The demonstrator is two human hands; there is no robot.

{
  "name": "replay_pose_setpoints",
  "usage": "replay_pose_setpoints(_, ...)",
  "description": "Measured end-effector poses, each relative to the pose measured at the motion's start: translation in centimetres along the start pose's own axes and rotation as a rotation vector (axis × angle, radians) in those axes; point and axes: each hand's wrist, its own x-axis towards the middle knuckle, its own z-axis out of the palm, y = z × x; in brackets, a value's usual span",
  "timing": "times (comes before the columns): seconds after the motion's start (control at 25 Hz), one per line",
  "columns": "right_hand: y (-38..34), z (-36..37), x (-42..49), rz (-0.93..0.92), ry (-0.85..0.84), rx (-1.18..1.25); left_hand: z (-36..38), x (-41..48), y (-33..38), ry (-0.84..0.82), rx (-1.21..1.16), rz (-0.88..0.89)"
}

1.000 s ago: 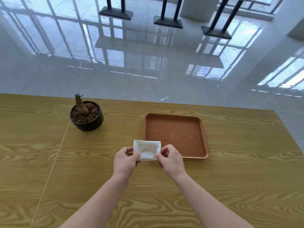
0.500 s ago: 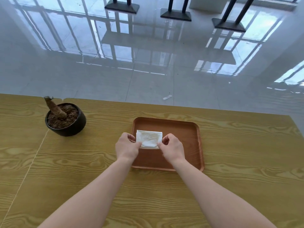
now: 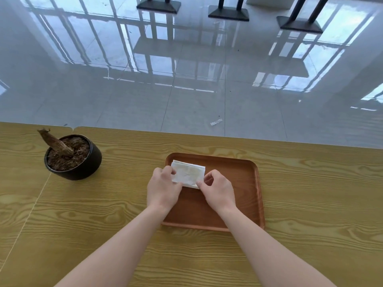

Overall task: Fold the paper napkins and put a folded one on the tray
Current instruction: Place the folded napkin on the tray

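Observation:
A white folded paper napkin lies in the far left part of the brown wooden tray, which sits on the yellow wood-grain table. My left hand pinches the napkin's left edge. My right hand pinches its near right corner between thumb and forefinger. Both hands hover over the tray's left half. The napkin looks flat, low on or touching the tray floor.
A black pot with brown soil and a cut stump stands at the left of the table. The table's far edge runs just beyond the tray, with glossy tiled floor behind. A seam crosses the tabletop on the left.
Both hands carried the napkin from in front of the tray forward over it and lowered it into the tray's far left part. The camera view shifted left to right meanwhile.

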Motion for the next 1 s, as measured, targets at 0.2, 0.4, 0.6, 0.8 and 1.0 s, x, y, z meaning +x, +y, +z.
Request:
replay_pose_setpoints(0.2, 1.0, -0.5, -1.3, -0.192, -0.017, -0.195, -0.2, -0.8, -0.9, 0.023, 0.311, 0.290)
replay_pose_setpoints(0.4, 0.5, 0.2, -0.4, -0.295, -0.002, -0.324, -0.3, 0.1, -1.0, -0.012, 0.411, 0.414)
replay_pose_setpoints(0.6, 0.5, 0.5, 0.3, -0.312, 0.012, -0.365, -0.4, 0.9, -1.0, -0.001, 0.417, 0.491)
replay_pose_setpoints(0.8, -0.1, 0.9, 1.3, -0.327, 0.023, -0.376, -0.4, 1.6, -0.9, 0.017, 0.467, 0.529)
replay_pose_setpoints(1.0, -0.3, 0.8, 2.2, -0.323, 0.024, -0.384, -0.5, 2.1, -0.4, 0.008, 0.479, 0.536)
